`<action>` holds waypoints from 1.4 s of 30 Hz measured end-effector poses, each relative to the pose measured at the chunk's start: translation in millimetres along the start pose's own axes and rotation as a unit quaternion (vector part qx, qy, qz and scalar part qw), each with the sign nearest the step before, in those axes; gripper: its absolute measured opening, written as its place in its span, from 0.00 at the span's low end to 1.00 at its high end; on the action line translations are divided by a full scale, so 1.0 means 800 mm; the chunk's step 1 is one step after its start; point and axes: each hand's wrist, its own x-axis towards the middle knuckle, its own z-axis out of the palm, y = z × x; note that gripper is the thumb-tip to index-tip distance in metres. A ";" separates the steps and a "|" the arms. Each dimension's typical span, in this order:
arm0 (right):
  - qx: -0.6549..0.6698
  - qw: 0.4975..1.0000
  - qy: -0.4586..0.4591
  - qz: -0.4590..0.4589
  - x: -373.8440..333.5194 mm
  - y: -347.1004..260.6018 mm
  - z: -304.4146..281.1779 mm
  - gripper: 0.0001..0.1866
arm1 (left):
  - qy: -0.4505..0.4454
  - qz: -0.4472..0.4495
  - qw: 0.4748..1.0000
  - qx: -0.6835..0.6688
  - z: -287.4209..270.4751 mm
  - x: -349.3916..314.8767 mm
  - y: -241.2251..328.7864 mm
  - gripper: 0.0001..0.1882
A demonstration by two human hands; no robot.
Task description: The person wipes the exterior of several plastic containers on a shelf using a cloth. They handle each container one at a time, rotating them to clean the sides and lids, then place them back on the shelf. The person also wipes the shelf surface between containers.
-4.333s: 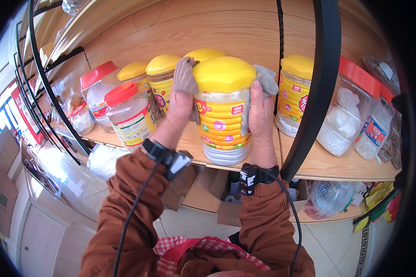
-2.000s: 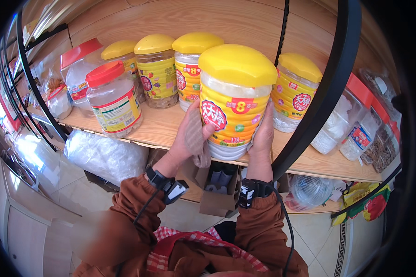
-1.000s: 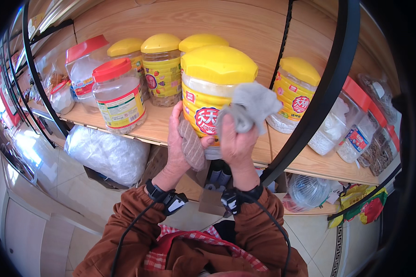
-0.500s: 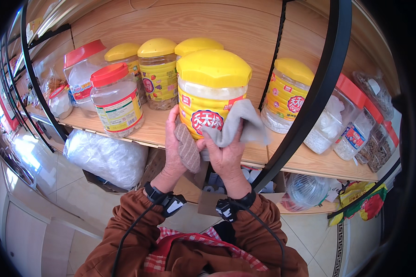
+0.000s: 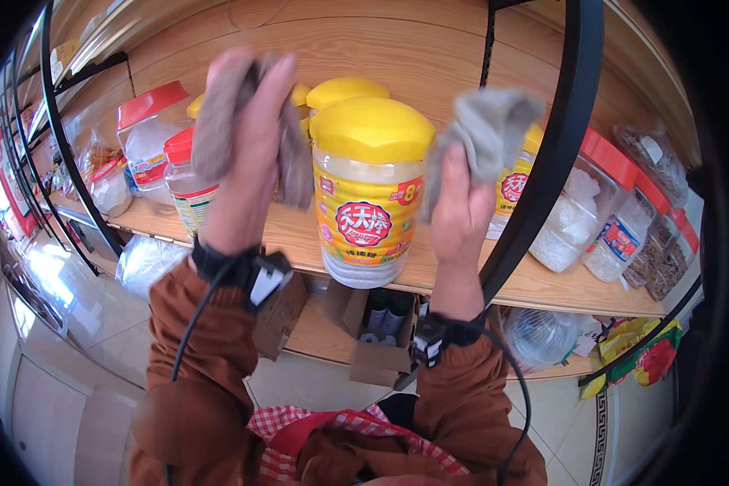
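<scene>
A clear plastic jar (image 5: 363,219) with a yellow lid and a yellow label stands upright at the shelf's front edge, between my hands and apart from both. My left hand (image 5: 255,154), raised on the left and blurred, grips a brown cloth (image 5: 223,113) in front of the other jars. On the right, my right hand (image 5: 460,215) has its fingers closed on a grey cloth (image 5: 490,134) beside the jar's lid. Behind, a red-lidded jar (image 5: 188,194) is partly hidden by my left arm.
More jars, such as a large red-lidded one (image 5: 150,134), line the wooden shelf (image 5: 454,279). A black metal post (image 5: 555,154) slants up close to my right hand. Below are an open cardboard box (image 5: 378,360) with cans and a plastic-wrapped bundle (image 5: 150,263).
Both hands have come off the yellow-lidded jar, which now rests on the shelf. My left hand moved up and left with its cloth, my right hand up and right with the grey one.
</scene>
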 end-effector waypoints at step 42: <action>0.142 0.977 -0.127 0.099 0.034 0.036 0.016 0.25 | -0.372 -0.380 0.846 0.033 0.004 0.044 -0.042 0.26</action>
